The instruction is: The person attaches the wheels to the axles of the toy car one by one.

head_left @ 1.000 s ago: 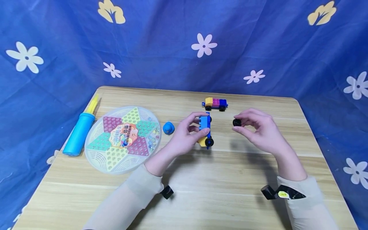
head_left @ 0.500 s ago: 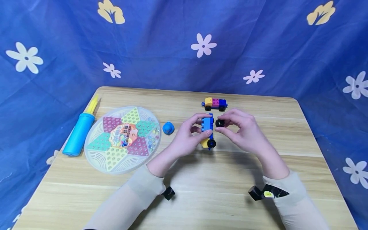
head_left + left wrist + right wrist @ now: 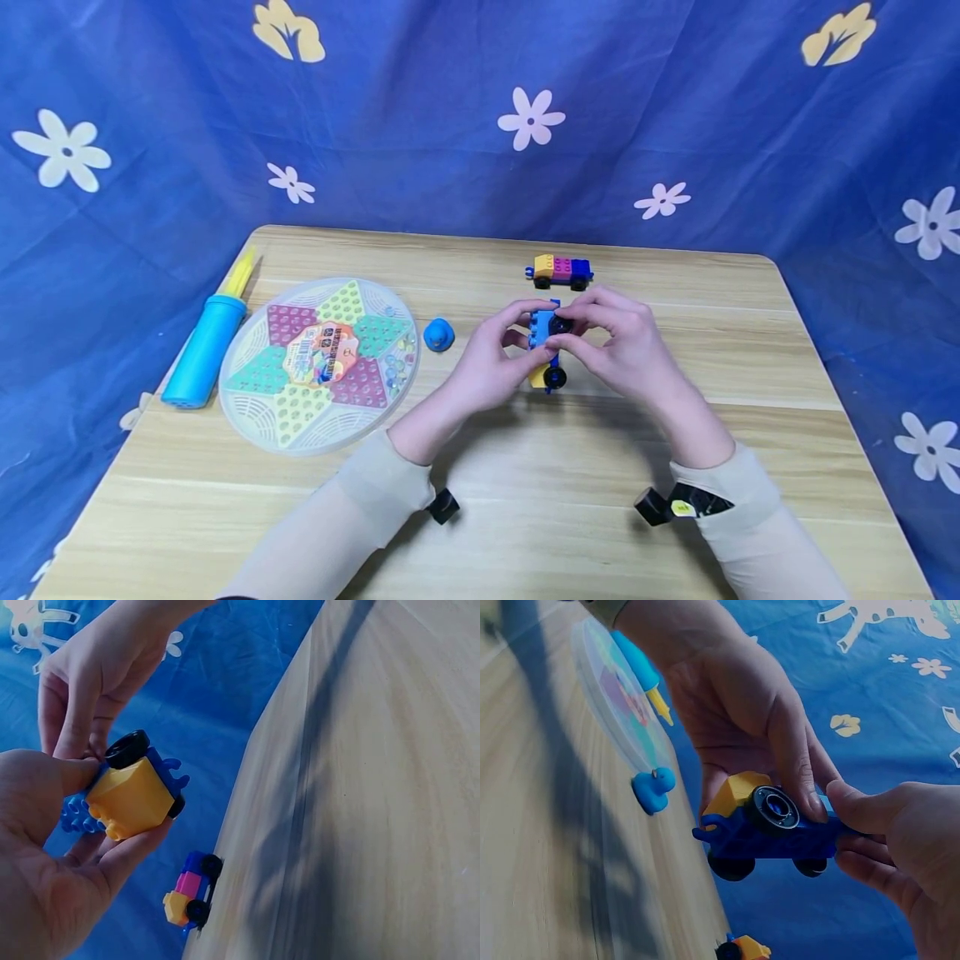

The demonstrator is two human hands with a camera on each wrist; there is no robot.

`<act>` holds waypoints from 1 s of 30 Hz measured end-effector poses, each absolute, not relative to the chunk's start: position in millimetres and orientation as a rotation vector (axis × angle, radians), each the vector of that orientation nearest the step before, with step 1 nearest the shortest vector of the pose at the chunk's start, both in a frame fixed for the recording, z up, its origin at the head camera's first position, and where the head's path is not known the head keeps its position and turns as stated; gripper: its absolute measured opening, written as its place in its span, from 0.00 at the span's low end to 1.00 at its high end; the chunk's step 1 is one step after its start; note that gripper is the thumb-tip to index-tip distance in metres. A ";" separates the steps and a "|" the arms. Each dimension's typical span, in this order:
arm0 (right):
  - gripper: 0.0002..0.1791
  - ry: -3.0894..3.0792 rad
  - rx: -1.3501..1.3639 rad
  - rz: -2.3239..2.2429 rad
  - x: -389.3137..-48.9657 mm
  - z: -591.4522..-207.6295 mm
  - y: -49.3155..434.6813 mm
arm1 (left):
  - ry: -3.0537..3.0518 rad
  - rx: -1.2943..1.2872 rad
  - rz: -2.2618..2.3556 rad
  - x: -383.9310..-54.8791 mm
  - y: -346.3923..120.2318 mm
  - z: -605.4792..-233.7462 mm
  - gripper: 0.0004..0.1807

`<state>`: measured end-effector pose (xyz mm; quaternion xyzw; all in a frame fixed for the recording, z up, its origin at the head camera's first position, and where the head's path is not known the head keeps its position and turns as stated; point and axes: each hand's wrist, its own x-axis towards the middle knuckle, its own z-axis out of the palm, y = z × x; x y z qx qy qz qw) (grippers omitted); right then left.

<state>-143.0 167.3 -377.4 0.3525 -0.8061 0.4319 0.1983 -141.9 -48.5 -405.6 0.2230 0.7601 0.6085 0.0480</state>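
My left hand [image 3: 487, 358] grips a toy car [image 3: 739, 825] built of a blue wheeled base with yellow and light blue bricks, lifted above the table. Black wheels show on the car in the right wrist view. Thumb and fingers of my right hand [image 3: 618, 342] pinch a black wheel [image 3: 559, 324] against the car's side at its far end. In the right wrist view those fingertips cover that wheel. Behind both hands a second toy car [image 3: 561, 271], yellow, pink and blue, stands on the table.
A small blue rubber duck [image 3: 652, 789] sits left of my left hand. Farther left lie a round Chinese checkers board [image 3: 318, 367] with marbles and a blue hand pump [image 3: 206, 350] with a yellow nozzle. A blue flowered cloth [image 3: 420, 125] hangs behind the wooden table [image 3: 540, 517].
My right hand has moved left with the wheel, from well apart to touching the car's side. My left hand has shifted slightly right with the car.
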 end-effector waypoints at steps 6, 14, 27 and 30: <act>0.16 -2.258 0.930 1.320 -144.7 -380.7 165.8 | 2.300 0.647 1.869 -140.7 -47.7 -408.2 0.28; 0.16 -2.291 0.898 1.441 -146.0 -381.0 166.8 | 2.284 0.617 1.869 -141.2 -47.7 -409.4 0.28; 0.17 -2.162 0.867 1.521 -144.6 -394.5 166.1 | 2.406 0.769 1.717 -142.3 -55.0 -405.9 0.31; 0.18 -2.120 0.859 1.546 -143.2 -395.0 167.0 | 2.430 0.724 1.755 -142.9 -58.3 -403.5 0.35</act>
